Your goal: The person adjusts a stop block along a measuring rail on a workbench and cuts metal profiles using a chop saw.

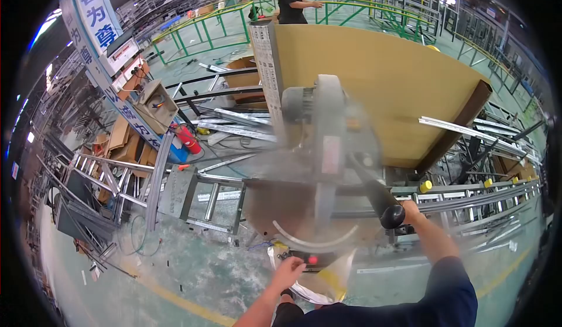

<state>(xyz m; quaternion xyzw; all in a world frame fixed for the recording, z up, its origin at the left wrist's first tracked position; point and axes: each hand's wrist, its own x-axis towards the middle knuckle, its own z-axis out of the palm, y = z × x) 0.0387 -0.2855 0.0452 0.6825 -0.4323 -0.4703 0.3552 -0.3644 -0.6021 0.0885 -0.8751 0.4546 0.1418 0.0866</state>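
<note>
A large grey cut-off saw (329,128) with a motor on its left side stands in front of me, blurred by motion. My right hand (411,213) is closed around the black-knobbed end of the saw's handle (377,192). Near the saw's front edge, my left hand (289,271) is beside a red button (313,260), its fingers bent together; whether it touches the controls is hard to tell. A curved pale scale (316,246) runs along the front of the round saw table (275,207).
Long metal profiles (468,198) lie on a rack at the right. Behind the saw stands a tan board (398,81). A person (291,0) is beyond it. At the left are a red fire extinguisher (188,139), frames and cardboard (120,142).
</note>
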